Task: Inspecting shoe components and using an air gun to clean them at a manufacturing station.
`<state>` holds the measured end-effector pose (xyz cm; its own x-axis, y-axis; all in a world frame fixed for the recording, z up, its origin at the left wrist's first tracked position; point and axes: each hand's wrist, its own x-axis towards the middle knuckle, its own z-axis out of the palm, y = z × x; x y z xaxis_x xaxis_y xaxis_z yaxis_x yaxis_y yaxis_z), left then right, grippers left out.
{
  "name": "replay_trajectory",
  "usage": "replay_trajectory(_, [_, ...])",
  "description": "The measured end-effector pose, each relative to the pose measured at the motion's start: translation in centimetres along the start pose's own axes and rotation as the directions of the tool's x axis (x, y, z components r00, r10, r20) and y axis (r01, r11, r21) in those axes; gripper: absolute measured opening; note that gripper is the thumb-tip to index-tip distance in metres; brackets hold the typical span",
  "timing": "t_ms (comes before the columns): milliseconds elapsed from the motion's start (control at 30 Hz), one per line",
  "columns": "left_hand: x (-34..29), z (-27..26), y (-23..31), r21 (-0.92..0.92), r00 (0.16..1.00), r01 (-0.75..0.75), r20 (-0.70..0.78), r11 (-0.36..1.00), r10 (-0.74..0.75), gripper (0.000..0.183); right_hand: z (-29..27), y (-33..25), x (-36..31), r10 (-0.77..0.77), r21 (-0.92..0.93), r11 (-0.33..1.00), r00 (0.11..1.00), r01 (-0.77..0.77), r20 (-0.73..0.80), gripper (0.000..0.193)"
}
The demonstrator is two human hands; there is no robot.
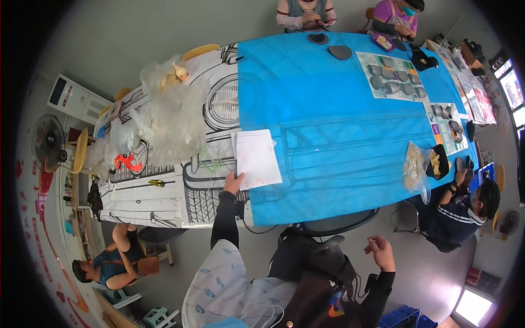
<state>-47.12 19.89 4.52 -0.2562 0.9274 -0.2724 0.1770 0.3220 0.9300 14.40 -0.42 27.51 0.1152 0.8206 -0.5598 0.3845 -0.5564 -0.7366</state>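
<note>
A few white paper sheets (pixel 258 158) with faint lines and red marks lie flat over the edge where the blue cover meets the printed one. My left hand (pixel 234 182) pinches their lower left corner, thumb on top. Off the table to the right, my right hand (pixel 381 253) hangs in the air above the floor. Its fingers are loosely bent and apart, with nothing in them. Beside the sheets, on the left, is a thin tangle of green string (pixel 212 160).
Clear plastic bags (pixel 175 117) heap on the table's left half, near a red ribbon (pixel 127 162) and a yellow-black cutter (pixel 156 183). Grey rounded pieces (pixel 391 74) lie on printed sheets at right. Several people sit around the table. A black stool (pixel 339 221) stands under the near edge.
</note>
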Motion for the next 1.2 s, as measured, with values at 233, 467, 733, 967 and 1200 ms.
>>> replay_trajectory(233, [1.6,-3.5,-1.6,0.701,0.965,0.157,-0.259,0.696,0.043,0.041,1.5,0.0,0.8,0.015,-0.050,0.999,1.000,-0.016,-0.010,0.022])
replay_trajectory(467, [2.8,1.1,-1.4,0.712,0.881,0.086,-0.381,0.696,0.281,0.028,2.4,-2.0,1.4,-0.032,-0.155,0.987,0.999,0.031,-0.004,0.023])
replay_trajectory(733, [-0.1,6.9,0.2,0.901,0.959,0.154,-0.235,0.405,0.159,0.038,0.3,1.7,-1.6,-0.011,-0.073,0.997,0.996,0.004,-0.083,0.025])
replay_trajectory(967, [-0.7,10.1,1.1,0.948,0.883,0.107,-0.229,0.300,0.409,0.042,-4.6,9.1,-8.1,0.122,0.024,0.993,0.961,-0.119,-0.250,0.028])
replay_trajectory(1200, [-12.7,22.0,4.8,0.733,0.835,-0.478,0.208,0.484,0.509,0.033,-12.4,16.0,-16.7,0.176,0.214,0.972,0.896,-0.094,-0.408,0.030])
